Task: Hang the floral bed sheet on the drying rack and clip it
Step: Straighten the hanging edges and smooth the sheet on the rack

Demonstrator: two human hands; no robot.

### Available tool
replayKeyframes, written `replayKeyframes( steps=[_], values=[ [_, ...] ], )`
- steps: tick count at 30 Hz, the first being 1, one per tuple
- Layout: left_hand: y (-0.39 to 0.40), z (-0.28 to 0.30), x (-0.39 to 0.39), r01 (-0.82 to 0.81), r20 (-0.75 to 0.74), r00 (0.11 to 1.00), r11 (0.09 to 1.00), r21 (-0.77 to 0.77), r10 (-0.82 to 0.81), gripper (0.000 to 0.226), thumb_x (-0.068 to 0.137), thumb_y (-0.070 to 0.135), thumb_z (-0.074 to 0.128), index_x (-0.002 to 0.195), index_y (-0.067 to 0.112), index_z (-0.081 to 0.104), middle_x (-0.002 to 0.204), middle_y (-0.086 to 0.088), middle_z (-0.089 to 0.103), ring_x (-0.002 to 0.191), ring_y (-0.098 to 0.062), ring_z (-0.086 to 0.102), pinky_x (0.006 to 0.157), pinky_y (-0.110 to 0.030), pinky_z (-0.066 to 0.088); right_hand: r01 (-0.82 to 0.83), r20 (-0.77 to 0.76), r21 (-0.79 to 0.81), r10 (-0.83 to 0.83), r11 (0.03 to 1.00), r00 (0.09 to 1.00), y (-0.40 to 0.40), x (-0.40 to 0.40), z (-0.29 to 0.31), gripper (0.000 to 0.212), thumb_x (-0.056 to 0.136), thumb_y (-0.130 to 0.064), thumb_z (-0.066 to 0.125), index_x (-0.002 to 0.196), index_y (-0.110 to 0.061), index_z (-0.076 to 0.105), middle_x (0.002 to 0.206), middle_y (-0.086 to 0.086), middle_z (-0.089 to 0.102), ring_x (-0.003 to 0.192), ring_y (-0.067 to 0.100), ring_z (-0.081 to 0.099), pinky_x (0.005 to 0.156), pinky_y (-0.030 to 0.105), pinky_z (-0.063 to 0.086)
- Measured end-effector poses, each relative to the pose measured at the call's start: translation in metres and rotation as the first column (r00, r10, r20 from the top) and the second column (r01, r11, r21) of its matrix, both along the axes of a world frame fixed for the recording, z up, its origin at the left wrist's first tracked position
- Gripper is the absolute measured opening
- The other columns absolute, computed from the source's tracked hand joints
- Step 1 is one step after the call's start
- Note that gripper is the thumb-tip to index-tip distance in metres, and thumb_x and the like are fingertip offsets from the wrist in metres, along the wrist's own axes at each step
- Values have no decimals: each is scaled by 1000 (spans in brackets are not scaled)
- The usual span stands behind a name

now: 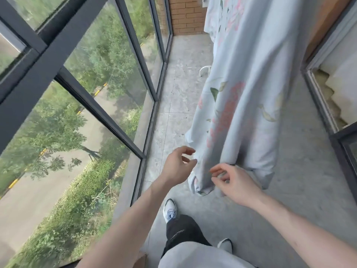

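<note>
I am seeing the sheet (241, 97) hanging long-ways down to the floor (179, 78), between windows (96, 78) and doorway (328, 97). Left hand (178, 167) and right hand (234, 185) are hovering by its bottom edge, fingers loosely curled, holding nothing.

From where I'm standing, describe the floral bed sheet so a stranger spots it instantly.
Opposite the dark-framed windows, on the right of the grey concrete floor, hangs the pale blue floral bed sheet. Only it bears pink blossoms and green leaves.

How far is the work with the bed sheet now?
Done: the floral sheet already hangs down from above. In hand: the left hand and right hand reach, open, toward its bottom edge near the floor. Left: clipping; no clips are visible.
</note>
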State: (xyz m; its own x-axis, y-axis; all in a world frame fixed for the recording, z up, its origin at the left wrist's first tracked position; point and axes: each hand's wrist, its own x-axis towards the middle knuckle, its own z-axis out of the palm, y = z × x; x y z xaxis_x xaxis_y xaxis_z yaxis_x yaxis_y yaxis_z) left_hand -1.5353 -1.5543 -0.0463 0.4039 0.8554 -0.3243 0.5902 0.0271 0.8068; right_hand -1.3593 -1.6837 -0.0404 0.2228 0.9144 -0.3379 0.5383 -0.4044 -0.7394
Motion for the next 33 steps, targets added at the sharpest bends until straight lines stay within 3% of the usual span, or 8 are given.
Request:
replayKeyframes(
  steps=[6, 9, 15, 19, 24, 28, 30, 33],
  values=[
    [-23, 50, 24, -34, 62, 998, 988, 151, 25, 32, 88, 36, 73, 119, 35, 66, 120, 20, 63, 99, 2, 64, 82, -24, 56, -36, -16, 141, 39, 989, 999, -8, 30, 32, 10, 91, -23, 74, 98, -30, 73, 90, -16, 73, 79, 0, 69, 71, 11, 48],
    [-17, 72, 39, -59, 73, 996, 970, 234, 43, 28, 87, 45, 74, 114, 37, 68, 117, 21, 65, 98, 4, 63, 77, -22, 55, -88, 0, 186, 90, 979, 996, -3, 41, 47, 7, 92, -26, 74, 96, -32, 73, 84, -20, 72, 79, 1, 70, 74, 20, 53],
    [-5, 88, 60, -113, 33, 993, 903, 415, 109, 13, 92, 33, 74, 81, 25, 69, 91, 14, 67, 81, -4, 64, 61, -19, 41, -114, 43, 345, 105, 932, 993, -4, 68, 95, 11, 92, -23, 74, 89, -34, 73, 87, -21, 72, 82, 6, 70, 69, 14, 50],
    [-9, 98, 47, -335, 156, 942, 869, 363, 298, 12, 97, 26, 68, 85, 25, 65, 79, 6, 67, 57, -5, 57, 49, -17, 39, -84, 49, 509, 68, 857, 996, -3, 88, 125, 18, 90, -18, 77, 87, -35, 73, 83, -17, 73, 72, 11, 69, 61, 21, 52],
    [-11, 109, 34, -501, 118, 864, 820, 277, 489, 9, 101, 28, 62, 92, 26, 63, 71, 1, 73, 60, -16, 70, 49, -40, 54, -81, 17, 656, 93, 750, 995, 7, 109, 143, 20, 85, -9, 80, 87, -28, 74, 77, -14, 72, 62, 12, 66, 56, 26, 52],
    [-22, 146, 43, -593, 119, 800, 745, 304, 588, 5, 100, 29, 65, 96, 26, 64, 82, -3, 76, 37, -3, 51, 36, -23, 39, -120, -23, 684, 185, 719, 982, 17, 138, 149, 23, 86, -12, 79, 95, -32, 73, 85, -11, 71, 68, 17, 66, 61, 25, 52],
    [-38, 175, 59, -626, 220, 780, 726, 286, 586, 5, 99, 31, 67, 100, 27, 66, 88, -1, 76, 46, -1, 59, 43, -25, 48, -156, -13, 685, 227, 711, 974, 22, 158, 154, 24, 87, -15, 80, 99, -33, 71, 89, -10, 69, 72, 18, 66, 63, 26, 54],
    [-63, 214, 96, -561, 294, 827, 740, 372, 479, 9, 99, 36, 66, 106, 32, 70, 100, 10, 75, 86, -6, 72, 72, -27, 61, -213, 12, 681, 280, 701, 960, 32, 182, 165, 28, 87, -19, 80, 107, -33, 68, 101, -13, 70, 78, 17, 68, 65, 29, 55]
  ],
)
